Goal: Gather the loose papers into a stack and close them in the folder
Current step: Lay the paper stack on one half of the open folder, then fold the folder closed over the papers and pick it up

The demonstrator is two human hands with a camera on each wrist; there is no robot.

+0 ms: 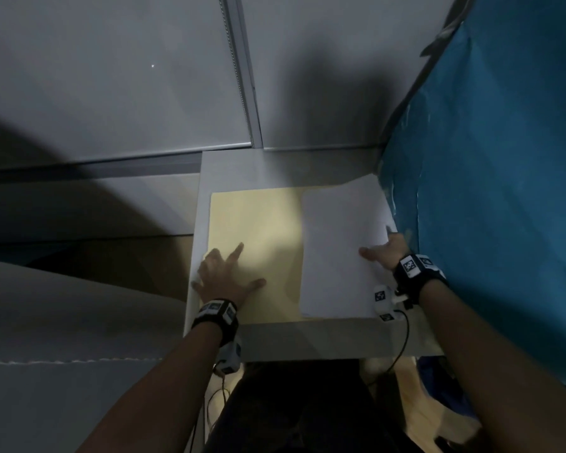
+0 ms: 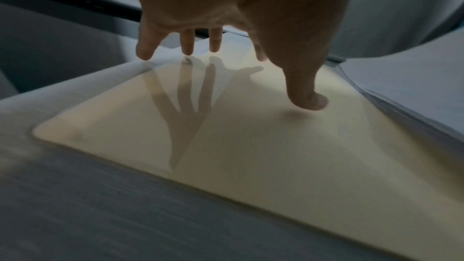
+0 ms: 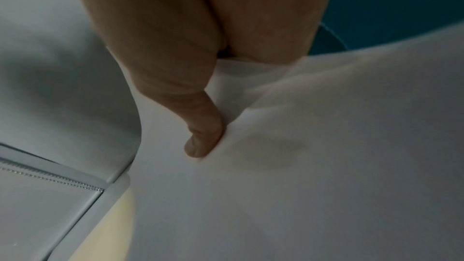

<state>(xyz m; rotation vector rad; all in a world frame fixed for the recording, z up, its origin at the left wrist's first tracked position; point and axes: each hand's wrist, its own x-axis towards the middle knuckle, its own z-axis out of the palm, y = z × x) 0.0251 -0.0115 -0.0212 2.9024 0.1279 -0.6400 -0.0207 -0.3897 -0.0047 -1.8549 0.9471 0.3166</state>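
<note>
A pale yellow folder (image 1: 258,230) lies open on the small white table (image 1: 275,168). My left hand (image 1: 226,273) rests flat on its left half with the fingers spread; in the left wrist view the thumb (image 2: 308,98) presses the folder (image 2: 226,146). A stack of white papers (image 1: 337,243) sits on the folder's right half. My right hand (image 1: 386,250) holds the stack's right edge, thumb on top. In the right wrist view the thumb (image 3: 200,136) presses into the papers (image 3: 301,166), and the other fingers are hidden under the sheets.
A blue cloth surface (image 1: 490,191) stands right beside the table's right side. Grey panels with a metal strip (image 1: 242,76) rise behind the table. Cables (image 1: 402,341) hang from the wrist cameras below the table's front edge.
</note>
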